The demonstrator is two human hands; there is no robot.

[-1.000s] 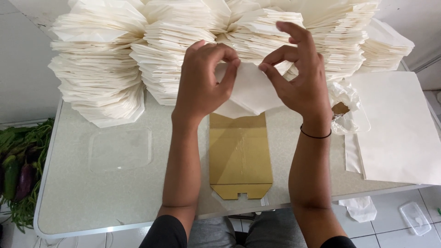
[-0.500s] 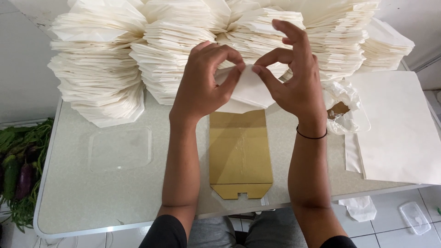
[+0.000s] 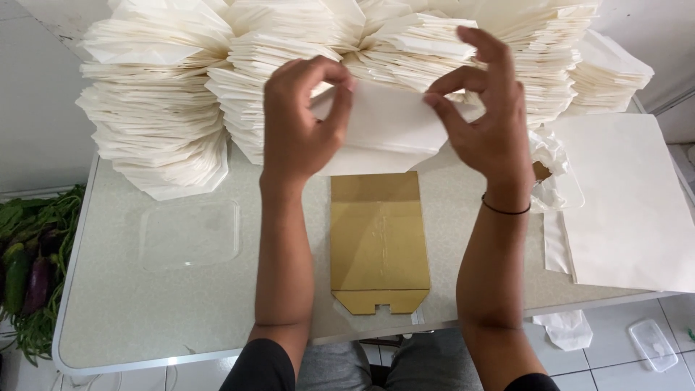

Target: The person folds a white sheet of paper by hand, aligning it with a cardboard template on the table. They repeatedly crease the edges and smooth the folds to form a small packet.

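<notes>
Both hands lift a folded white paper sheet (image 3: 387, 130) above the middle of the pale table (image 3: 145, 311), over a flat brown cardboard template (image 3: 378, 242) near the front edge. The left hand (image 3: 300, 127) pinches its upper left corner between thumb and fingers; the right hand (image 3: 481, 119) pinches the right edge with thumb and forefinger, other fingers spread, probably to keep the fold taut. Stacks of folded white paper (image 3: 181, 94) along the back edge hide the table's rear.

At frame centre, the left hand (image 3: 300, 127) and right hand (image 3: 483, 119) pinch a folded white paper sheet (image 3: 387, 130) by its upper corners, above a flat brown cardboard template (image 3: 378, 242) lying on the pale worktop (image 3: 181, 304). Stacks of folded white paper (image 3: 166, 94) fill the upper frame. A clear plastic lid (image 3: 190, 233) lies at left.
</notes>
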